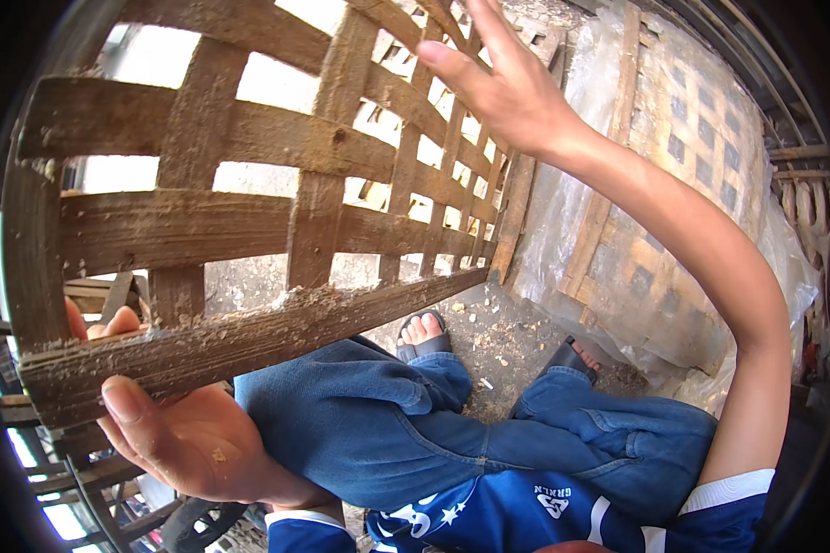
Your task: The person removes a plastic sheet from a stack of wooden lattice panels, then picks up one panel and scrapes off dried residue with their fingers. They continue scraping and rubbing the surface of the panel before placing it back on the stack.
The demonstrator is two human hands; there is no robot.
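A weathered wooden lattice panel [221, 221] of crossed slats stands tilted up in front of me, filling the upper left. Crumbly pale debris clings to its slats and bottom rail. My left hand [194, 442] grips the rail's near left corner, with the thumb in front and fingertips showing behind the wood. Higher up, my right hand [521, 97] reaches across to the panel's far right side. Its thumb and a finger are apart and stretched out; whether it touches the slats I cannot tell, and some fingers run out of the picture.
Another slatted wooden piece [618, 212] lies at the right, partly under clear plastic sheeting [572, 111]. Wood chips and scraps litter the ground [489, 332] around my sandalled feet. Slatted wooden structures [812, 166] line the far right edge, with more slats at lower left.
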